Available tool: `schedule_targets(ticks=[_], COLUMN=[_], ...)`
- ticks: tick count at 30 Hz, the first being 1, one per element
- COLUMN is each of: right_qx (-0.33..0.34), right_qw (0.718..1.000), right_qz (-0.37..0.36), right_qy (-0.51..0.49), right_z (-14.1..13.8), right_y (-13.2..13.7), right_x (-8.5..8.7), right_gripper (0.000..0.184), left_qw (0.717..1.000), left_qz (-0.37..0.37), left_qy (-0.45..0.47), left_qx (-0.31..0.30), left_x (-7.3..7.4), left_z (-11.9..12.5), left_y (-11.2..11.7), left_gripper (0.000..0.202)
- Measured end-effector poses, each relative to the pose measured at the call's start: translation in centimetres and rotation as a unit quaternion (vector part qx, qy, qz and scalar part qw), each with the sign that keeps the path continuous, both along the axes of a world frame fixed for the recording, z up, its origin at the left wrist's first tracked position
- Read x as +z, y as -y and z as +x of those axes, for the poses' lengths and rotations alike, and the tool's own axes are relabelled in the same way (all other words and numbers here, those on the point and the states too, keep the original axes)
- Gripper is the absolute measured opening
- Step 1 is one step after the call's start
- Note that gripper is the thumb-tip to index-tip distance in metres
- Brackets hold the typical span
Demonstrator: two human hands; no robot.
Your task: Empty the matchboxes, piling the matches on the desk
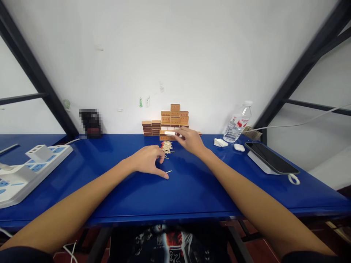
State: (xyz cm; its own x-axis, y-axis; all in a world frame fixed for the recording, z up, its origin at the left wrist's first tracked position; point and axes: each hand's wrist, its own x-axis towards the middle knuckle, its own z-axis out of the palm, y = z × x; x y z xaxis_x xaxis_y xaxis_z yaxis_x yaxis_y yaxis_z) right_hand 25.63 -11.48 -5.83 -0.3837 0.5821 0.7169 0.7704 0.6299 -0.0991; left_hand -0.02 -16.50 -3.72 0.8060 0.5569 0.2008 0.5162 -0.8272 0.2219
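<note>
A small white matchbox tray (170,133) is pinched between the thumb and fingers of my right hand (189,139), in front of the stacked matchboxes (174,119). Just below it lies a heap of red-tipped matches (166,147) on the blue table. My left hand (150,160) is beside the heap on its left, thumb and curled fingers apart, with nothing visible between them. A loose match (169,171) lies close to the left thumb. My right hand covers the lower right part of the stack.
Two shorter piles of matchboxes (151,128) stand left of the main stack. To the right are folded white paper (221,142), a water bottle (237,122), a white earbud case (239,147) and a propped phone (271,157). A power strip (37,175) lies at the left.
</note>
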Motion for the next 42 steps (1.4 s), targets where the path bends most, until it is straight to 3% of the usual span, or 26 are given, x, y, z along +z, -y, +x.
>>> schedule_targets(ticks=[4,9,16,21,25,30,34,37,42], right_qx=[-0.049,-0.15,-0.204,-0.243,-0.279,-0.283,-0.292,-0.29,-0.217], right_qw=[0.998,0.986,0.969,0.936,0.909,0.897,0.895,0.879,0.823], right_qz=[0.004,-0.017,-0.014,-0.144,-0.258,-0.308,-0.317,-0.374,-0.525], right_qy=[-0.04,-0.074,-0.139,-0.209,-0.171,-0.144,-0.111,-0.061,0.005], right_z=[2.8,6.9,10.4,12.3,13.0,13.5,15.3,16.9,17.7], right_y=[-1.1,-2.4,-2.9,-3.8,-4.8,-4.8,-3.8,-2.7,-1.3], right_x=[0.7,1.1,2.1,2.0,1.3,0.9,2.5,4.2,5.3], right_gripper=[0.026,0.03,0.036,0.037,0.033,0.037,0.039,0.04,0.042], left_qw=[1.0,0.997,0.99,0.982,0.977,0.977,0.974,0.967,0.975], left_qz=[-0.001,0.072,0.138,0.176,0.197,0.199,0.214,0.229,0.122], left_qy=[-0.003,-0.001,-0.001,-0.033,-0.039,-0.021,-0.008,-0.018,-0.045], left_qx=[0.001,0.023,0.034,0.055,0.068,0.073,0.076,0.109,0.182], left_x=[-0.5,-1.7,-2.3,-2.4,-2.8,-3.0,-2.1,-0.6,2.1], left_z=[-0.1,-0.2,0.4,0.8,0.9,1.0,0.4,-1.4,-5.2], left_y=[-0.7,-2.1,-2.7,-3.2,-3.7,-3.8,-3.7,-3.9,-4.6], left_gripper=[0.038,0.015,0.012,0.014,0.011,0.013,0.02,0.027,0.04])
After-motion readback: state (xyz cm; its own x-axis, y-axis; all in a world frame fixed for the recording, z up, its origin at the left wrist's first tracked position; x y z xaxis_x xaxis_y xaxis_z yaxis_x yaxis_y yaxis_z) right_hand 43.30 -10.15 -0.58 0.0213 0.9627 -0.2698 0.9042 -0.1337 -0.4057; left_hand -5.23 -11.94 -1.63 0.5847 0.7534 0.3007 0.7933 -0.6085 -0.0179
